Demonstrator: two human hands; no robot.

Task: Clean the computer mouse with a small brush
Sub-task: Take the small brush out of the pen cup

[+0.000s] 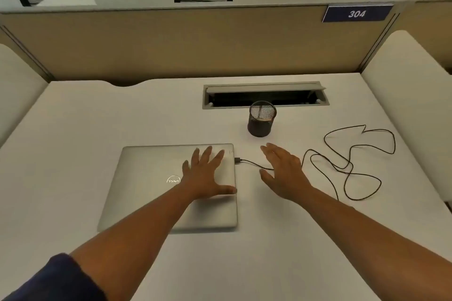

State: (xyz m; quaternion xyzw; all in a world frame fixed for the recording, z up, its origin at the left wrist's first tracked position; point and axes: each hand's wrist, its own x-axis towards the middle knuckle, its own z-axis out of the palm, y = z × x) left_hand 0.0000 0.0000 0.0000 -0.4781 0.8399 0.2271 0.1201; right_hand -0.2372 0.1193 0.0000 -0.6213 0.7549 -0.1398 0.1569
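A white desk (73,144) sits in a cubicle with beige partitions and a sign (356,13) reading 304; a closed silver laptop (151,178) lies on it, the left hand (205,176) flat on its lid, fingers spread; the right hand (283,171) hovers beside it over a black cable (352,166), fingers loose, holding nothing; a mesh pen cup (261,118) stands beyond; neither mouse nor brush can be seen.

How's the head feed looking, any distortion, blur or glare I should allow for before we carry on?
Head view: wide-angle bending bows the partition and desk edges; lighting is soft and even, with faint shadows under the mesh cup and laptop; no strong glare; slight softness overall; both hands, left hand and right hand, read clearly.
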